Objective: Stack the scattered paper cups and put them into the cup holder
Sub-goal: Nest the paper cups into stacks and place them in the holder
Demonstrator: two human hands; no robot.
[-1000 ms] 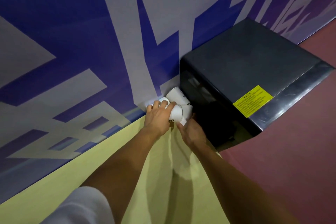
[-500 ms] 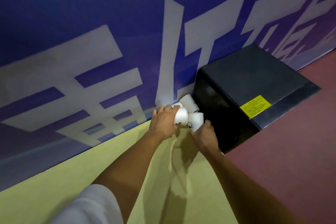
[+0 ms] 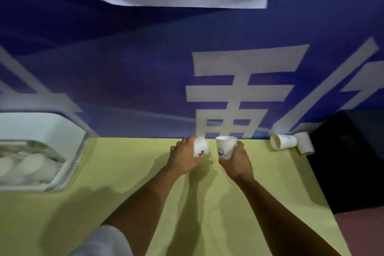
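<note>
White paper cup with a blue round logo (image 3: 226,147) now stands upright in the right hand (image 3: 236,162), whose fingers and thumb curl round its lower wall. Just left of it, not touching, the left hand (image 3: 182,158) grips a second white paper cup with black print (image 3: 200,148), tilted over toward the first. Both are held above the far edge of the yellow tabletop (image 3: 207,203), close to the blue wall banner with white characters (image 3: 124,79).

A second ago both hands were down in the far right corner, working at a cluster of cups wedged against the black box (image 3: 353,162). Each hand has since come away leftward with one cup. Two white paper cups (image 3: 283,141) are left lying on their sides by that box, mouths facing left, the right one nearly against it.

So the gathering is half done. With the pair mouth-up and tilted side by side, nesting one into the other looks like the step in hand, and the two on their sides would need fetching after.

On the left stands a white rounded-corner tray (image 3: 68,131) with blurred pale round shapes inside. It may be the cup holder, though the blur leaves that uncertain.
</note>
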